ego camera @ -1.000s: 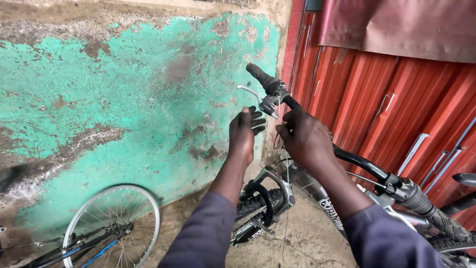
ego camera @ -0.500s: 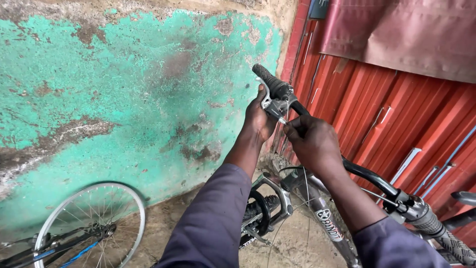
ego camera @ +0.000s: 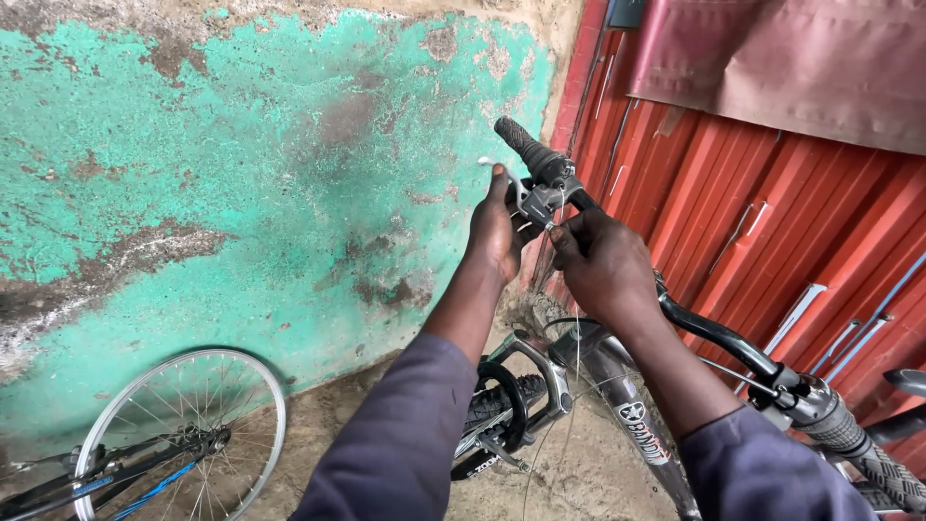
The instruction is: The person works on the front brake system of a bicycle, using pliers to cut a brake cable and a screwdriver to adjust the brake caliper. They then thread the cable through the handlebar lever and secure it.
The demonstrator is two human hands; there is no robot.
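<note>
Green paint, flaked and stained brown, across the rough wall [ego camera: 241, 193] at far left. Low against it, a spoked wheel [ego camera: 183, 434] with a silver rim, leaning beside a dark frame with a blue streak, well apart from both hands. On bare, dusty ground [ego camera: 328, 434]. Further right, a grey-purple sleeve, then the left hand [ego camera: 497, 227], raised to the brake lever [ego camera: 516, 188] at the near side of the handlebar, thumb up along the pale lever tip, fingers curled round the lever body; clasped on the lever, though how firmly cannot be told. Just above and right, the black rubber grip [ego camera: 526, 147] at the handlebar end, free of either hand. Below the hands, the front fork [ego camera: 540, 371] and black tyre [ego camera: 497, 405], with the grey frame tube [ego camera: 627, 405] slanting down. Next, the right hand [ego camera: 603, 265], close beside the left, fingertips pinched at the silver clamp and thin cable [ego camera: 576, 338] just under the lever; cable hanging loose past the frame. Handlebar [ego camera: 714, 333] running on down to the right, black and curved, to a second shifter and grip [ego camera: 839, 425] near the lower corner. Behind all that, red corrugated metal sheeting [ego camera: 772, 212], with a dull brown sheet [ego camera: 791, 58] hung across its top.
</note>
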